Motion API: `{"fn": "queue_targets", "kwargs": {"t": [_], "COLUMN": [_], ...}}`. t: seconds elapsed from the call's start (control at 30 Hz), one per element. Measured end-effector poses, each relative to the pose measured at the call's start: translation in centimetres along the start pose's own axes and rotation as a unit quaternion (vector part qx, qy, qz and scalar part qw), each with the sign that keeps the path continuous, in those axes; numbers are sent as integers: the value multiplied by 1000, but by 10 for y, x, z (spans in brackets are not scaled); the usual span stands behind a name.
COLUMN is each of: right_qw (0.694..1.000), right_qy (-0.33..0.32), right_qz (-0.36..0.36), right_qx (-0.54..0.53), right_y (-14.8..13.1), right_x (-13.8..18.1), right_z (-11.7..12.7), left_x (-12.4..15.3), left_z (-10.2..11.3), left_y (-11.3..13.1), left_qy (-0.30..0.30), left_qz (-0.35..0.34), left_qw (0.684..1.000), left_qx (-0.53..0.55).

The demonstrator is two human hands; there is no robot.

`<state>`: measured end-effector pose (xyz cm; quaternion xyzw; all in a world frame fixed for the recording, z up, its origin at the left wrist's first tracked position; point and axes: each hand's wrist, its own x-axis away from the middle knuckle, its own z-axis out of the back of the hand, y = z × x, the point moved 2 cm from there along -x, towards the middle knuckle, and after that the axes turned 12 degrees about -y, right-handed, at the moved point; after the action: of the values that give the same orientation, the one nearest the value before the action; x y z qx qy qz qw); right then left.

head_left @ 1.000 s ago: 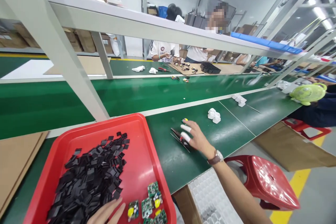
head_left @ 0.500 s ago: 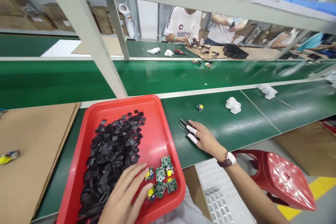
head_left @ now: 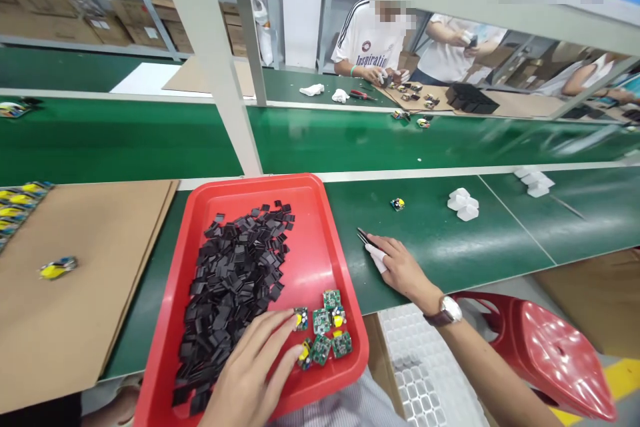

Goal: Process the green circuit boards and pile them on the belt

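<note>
In the head view, my left hand (head_left: pixel 257 363) reaches over the red tray (head_left: pixel 325 213), its fingers stretched and the thumb apart. Its fingertips lie beside or on small green circuit boards (head_left: pixel 321 349) with yellow parts; I cannot tell whether they touch. A heap of small black square pieces (head_left: pixel 235 280) fills the tray's left side. Right of the tray, my right hand (head_left: pixel 400 267), with white finger covers and a watch at the wrist, is closed around dark tweezers (head_left: pixel 367 238), whose tips point up and left. One more small board (head_left: pixel 398 204) lies beyond it on the green table.
Cardboard (head_left: pixel 95 267) on the left carries a lone board (head_left: pixel 58 268) and a row of boards (head_left: pixel 20 207). White blocks (head_left: pixel 463 204) sit to the right. A red stool (head_left: pixel 560 353) stands below the table. A green conveyor (head_left: pixel 325 140) runs behind; co-workers (head_left: pixel 375 43) sit across.
My right fingers, spread over the tweezers before, are now closed around them. The view has swung left, bringing the row of boards in. My left hand has hardly moved over the tray.
</note>
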<state>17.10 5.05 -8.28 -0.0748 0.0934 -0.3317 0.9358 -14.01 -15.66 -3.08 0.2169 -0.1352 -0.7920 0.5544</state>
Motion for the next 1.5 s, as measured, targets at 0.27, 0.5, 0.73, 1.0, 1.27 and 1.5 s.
{"fn": "queue_targets", "kwargs": {"t": [0.27, 0.5, 0.73, 1.0, 1.27, 1.5], "right_qw": [999, 981, 964, 951, 872, 873], "right_qy": [51, -30, -171, -136, -24, -10], "right_qz": [4, 136, 151, 83, 97, 78], "right_qx": [-15, -136, -134, -265, -479, -481], "right_y": [-17, -108, -162, -161, -181, -191], "right_x": [0, -61, -111, -101, -73, -52], "right_z": [17, 35, -2, 16, 58, 48], "left_x": [3, -21, -11, 31, 14, 2], "left_z": [14, 6, -7, 18, 16, 13], "left_y": [-14, 5, 7, -6, -5, 5], "left_qy": [30, -77, -113, 98, 122, 121], "left_qz": [6, 34, 73, 280, 224, 221], "left_qw": [1000, 996, 990, 776, 570, 643], "left_qx": [5, -12, 52, 556, 781, 723]}}
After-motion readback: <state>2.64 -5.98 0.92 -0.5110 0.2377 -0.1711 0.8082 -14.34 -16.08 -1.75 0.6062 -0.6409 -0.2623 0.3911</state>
